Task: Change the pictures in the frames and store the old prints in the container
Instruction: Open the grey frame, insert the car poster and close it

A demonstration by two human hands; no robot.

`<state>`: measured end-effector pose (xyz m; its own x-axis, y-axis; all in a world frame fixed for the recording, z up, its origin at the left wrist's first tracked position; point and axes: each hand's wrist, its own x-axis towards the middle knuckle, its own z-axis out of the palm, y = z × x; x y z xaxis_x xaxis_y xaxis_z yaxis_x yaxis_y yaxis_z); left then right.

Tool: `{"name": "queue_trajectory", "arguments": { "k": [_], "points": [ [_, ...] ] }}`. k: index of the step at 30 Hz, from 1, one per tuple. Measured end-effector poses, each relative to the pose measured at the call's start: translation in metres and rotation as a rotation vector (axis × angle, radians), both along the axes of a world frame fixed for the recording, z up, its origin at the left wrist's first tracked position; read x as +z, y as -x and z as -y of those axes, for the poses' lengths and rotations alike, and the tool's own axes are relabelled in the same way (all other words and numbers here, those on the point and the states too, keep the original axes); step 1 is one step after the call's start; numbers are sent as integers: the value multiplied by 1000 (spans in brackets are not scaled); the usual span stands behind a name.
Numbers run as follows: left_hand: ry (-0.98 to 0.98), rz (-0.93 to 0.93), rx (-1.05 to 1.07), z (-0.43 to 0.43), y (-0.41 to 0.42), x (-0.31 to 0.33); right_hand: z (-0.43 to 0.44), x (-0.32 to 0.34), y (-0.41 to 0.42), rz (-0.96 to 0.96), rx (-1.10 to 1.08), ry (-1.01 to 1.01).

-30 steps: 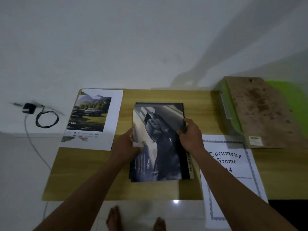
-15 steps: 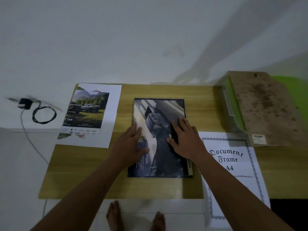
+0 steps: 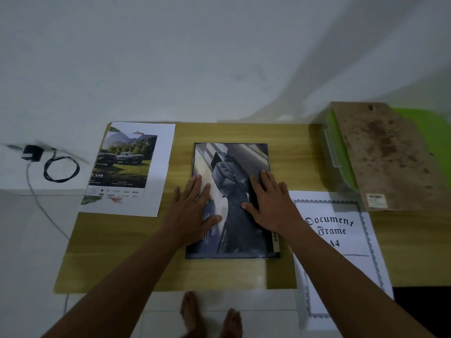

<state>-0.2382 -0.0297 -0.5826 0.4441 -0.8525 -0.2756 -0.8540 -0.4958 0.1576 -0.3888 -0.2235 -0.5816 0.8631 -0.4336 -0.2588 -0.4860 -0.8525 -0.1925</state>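
At the far left, a black charger (image 3: pixel 31 153) and its coiled cable (image 3: pixel 61 169) are lying on the floor, beside the low wooden table (image 3: pixel 117 252). On the table's left, a truck-and-forest print (image 3: pixel 129 167) is waiting. In the middle we are pressing the dark car print (image 3: pixel 231 206) down into the picture frame (image 3: pixel 231 256): a second ago we were pinching its edges lifted, now our left hand (image 3: pixel 192 211) and right hand (image 3: pixel 268 203) are lying spread and flat on it. We are judging it seated, needing the brown backing board (image 3: pixel 385 157), resting on the green-lidded container (image 3: pixel 339 157) at right. The "Document Frame A4" insert sheet (image 3: pixel 341 240) is lying just right of the frame, not yet stored.
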Motion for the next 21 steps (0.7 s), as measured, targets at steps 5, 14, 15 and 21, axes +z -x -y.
{"name": "queue_trajectory", "arguments": {
  "k": [5,14,15,21],
  "points": [
    [-1,27,-16,0,-7,-1,-2,1,4,0,9,-86],
    [122,-46,-95,42,-50,15,11,7,-17,81,18,-33],
    [57,-47,-122,49,-56,16,14,7,-21,72,14,-39],
    [-125,6,-195,58,-65,14,27,1,-29,-59,16,-43]
  ]
}}
